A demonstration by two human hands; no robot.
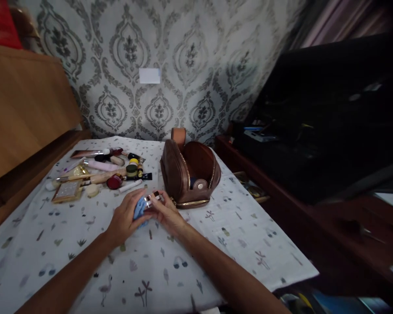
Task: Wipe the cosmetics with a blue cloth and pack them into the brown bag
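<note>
My left hand (126, 216) is closed around a crumpled blue cloth (139, 208). My right hand (169, 213) grips a small eyeshadow palette (153, 197) with dark brown and pale pink squares, its thumb lying across the front. The cloth presses against the palette's left end, and both hands are just above the table. Right behind my right hand stands a brown leather toiletry bag (174, 174), unzipped, its mouth facing right. Something dark shows inside, but I cannot make it out.
Several cosmetics lie at the back left, among them a white pen-like tube (130, 186), a dark red round jar (114, 182), a glittery compact (67, 191) and a pink tube (101, 165). They rest on a patterned white tablecloth (140, 266). A large black screen (330, 113) stands right.
</note>
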